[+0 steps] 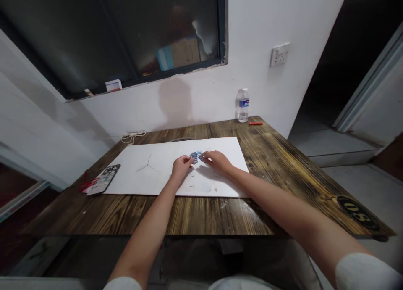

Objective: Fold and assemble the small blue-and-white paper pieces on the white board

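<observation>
Left hand [181, 167] and right hand [219, 160] pinch small blue pieces [194, 156] above white board [166, 155] (nearly touching); fingertip bump could skew them.

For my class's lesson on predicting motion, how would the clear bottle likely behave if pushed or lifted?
The bottle stands upright and is taller than wide, so a push near its top would probably tip it. Its clear plastic looks thin, so it may give a little when squeezed. Its fill level is unclear, so weight is hard to judge.
</observation>
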Motion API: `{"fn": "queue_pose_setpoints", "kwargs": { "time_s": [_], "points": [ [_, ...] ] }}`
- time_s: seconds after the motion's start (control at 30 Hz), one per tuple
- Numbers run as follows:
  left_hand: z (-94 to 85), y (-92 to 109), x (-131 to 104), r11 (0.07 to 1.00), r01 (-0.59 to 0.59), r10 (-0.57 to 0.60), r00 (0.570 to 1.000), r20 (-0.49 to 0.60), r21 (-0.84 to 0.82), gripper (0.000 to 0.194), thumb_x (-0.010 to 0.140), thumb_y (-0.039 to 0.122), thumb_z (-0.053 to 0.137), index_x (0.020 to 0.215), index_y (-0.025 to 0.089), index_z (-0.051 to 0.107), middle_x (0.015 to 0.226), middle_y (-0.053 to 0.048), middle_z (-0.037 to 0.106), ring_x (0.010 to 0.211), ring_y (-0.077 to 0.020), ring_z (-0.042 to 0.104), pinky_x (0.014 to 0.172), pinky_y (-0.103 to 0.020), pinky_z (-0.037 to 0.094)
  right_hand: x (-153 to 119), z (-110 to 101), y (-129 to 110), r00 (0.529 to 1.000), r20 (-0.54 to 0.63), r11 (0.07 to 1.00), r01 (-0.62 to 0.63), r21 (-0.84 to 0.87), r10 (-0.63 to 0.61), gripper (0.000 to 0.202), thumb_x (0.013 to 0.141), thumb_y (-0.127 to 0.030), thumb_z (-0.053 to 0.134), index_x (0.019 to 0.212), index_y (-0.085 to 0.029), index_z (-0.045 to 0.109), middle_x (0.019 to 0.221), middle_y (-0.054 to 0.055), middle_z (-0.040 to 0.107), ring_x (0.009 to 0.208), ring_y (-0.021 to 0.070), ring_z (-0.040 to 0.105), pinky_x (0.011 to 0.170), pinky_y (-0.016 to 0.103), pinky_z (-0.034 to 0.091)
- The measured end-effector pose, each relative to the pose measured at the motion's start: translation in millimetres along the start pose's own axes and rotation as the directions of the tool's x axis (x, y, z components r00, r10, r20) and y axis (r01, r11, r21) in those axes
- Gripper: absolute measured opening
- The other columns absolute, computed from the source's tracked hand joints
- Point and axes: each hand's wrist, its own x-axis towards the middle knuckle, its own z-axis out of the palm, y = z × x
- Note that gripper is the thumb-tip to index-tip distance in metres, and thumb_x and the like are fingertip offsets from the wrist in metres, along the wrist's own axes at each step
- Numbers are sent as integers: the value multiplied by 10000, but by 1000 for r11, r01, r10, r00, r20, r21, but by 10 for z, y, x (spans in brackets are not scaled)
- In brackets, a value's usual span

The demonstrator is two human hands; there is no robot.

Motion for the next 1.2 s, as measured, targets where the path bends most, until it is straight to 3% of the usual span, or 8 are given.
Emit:
{"fn": "queue_pose_setpoints", "kwargs": {
  "time_s": [0.1,0.3,0.43,0.63,0.9,1.2],
  "points": [
    [10,6,-6,1000,20,-20,1000,7,-12,340,659,507,742,667,190,619,577,-11,658,502,-141,605,447,-208,388,-2,-7,24,996,-41,992,-77,105,81,330,907,-236,623,1237,-243,601,938,36,767,797,168,682,737,259,450],
    [30,11,-6,998,41,-39,999,38,-54,372,609,515,780,649,189,605,661,-35,704,531,-139,610,464,-217,435,11,24,73,996,-70,978,-41,207,56,63,871,-254,680,879,-199,708,863,45,742,791,163,648,738,255,440],
    [32,22,-14,998,39,-35,998,58,-58,379,599,516,791,643,188,608,657,-31,701,542,-140,611,483,-225,458,34,54,94,993,-100,961,-32,276,62,139,837,-313,717,773,-190,714,780,36,714,767,158,599,722,260,427],
    [30,56,-27,999,23,-19,997,69,-46,364,603,512,789,629,193,617,606,-12,666,528,-142,607,480,-226,442,40,124,115,980,-8,836,-167,522,201,215,779,-385,716,765,-170,714,687,-2,689,625,123,569,601,229,411],
    [26,111,-56,999,40,-39,993,108,-5,363,602,514,789,629,191,627,545,-4,623,505,-140,581,445,-214,376,29,161,126,966,18,794,-223,565,259,256,772,-411,701,694,-176,634,611,-14,666,559,119,575,567,226,422],
    [22,159,-98,1000,12,-11,983,182,-5,312,635,466,775,639,192,626,554,-5,632,457,-120,525,440,-219,330,15,132,62,979,52,816,-193,545,197,282,776,-416,703,653,-171,637,595,-15,650,579,119,550,567,222,383]
  ]
}}
